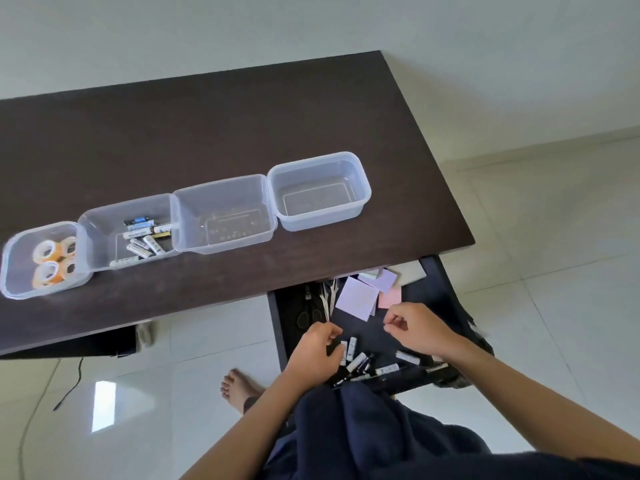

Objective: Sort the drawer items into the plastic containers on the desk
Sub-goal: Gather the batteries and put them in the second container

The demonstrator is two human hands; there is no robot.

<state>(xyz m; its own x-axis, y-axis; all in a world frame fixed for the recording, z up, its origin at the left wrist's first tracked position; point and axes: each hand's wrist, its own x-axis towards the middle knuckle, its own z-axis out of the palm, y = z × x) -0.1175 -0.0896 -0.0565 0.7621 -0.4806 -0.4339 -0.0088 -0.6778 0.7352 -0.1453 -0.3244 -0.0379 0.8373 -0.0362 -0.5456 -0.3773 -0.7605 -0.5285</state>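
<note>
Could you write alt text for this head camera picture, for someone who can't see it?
A person's left hand and right hand reach into an open drawer holding batteries, sticky notes and scissors. On the dark desk above, four clear plastic containers stand in a row: one holds tape rolls, the next batteries, two are empty.

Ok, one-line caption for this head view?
Both hands, left and right, reach into the open drawer over loose batteries, four containers waiting on the desk.
</note>
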